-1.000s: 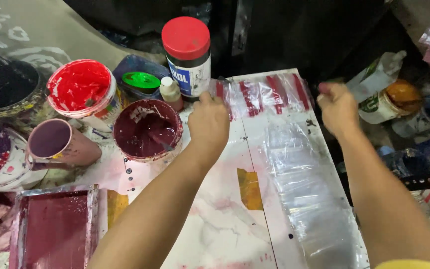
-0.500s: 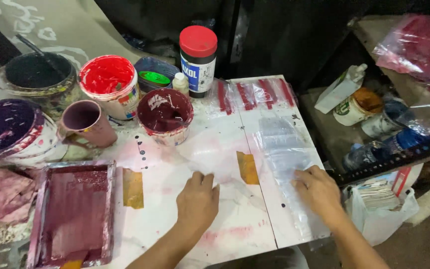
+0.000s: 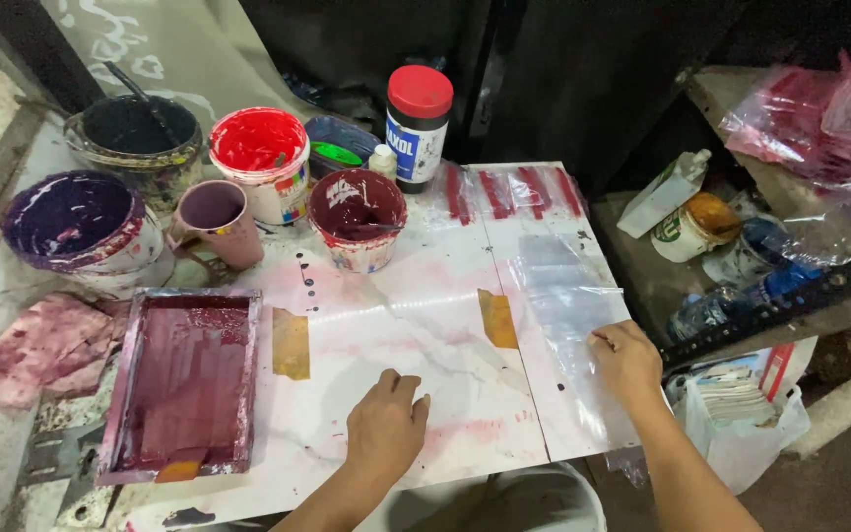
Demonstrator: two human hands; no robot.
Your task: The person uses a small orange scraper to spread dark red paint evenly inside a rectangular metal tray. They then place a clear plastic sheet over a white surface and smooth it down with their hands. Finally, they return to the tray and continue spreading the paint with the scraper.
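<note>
At nine o'clock on the tabletop [image 3: 416,296] sit a purple paint tub [image 3: 81,222] and a pink cup [image 3: 214,222], with a red paint tub [image 3: 260,158] behind. Below them lies a flat tray [image 3: 189,379] stained dark red. Near six o'clock the left hand [image 3: 386,429] lies flat on the white board [image 3: 386,335], fingers [image 3: 401,386] a little apart, likely to keep it from sliding. At four o'clock the right hand [image 3: 627,360] rests on the clear plastic sheet [image 3: 568,315]; its fingers curl together and seem to pinch the sheet's right edge. That sheet stretches up toward twelve o'clock from under those fingers.
</note>
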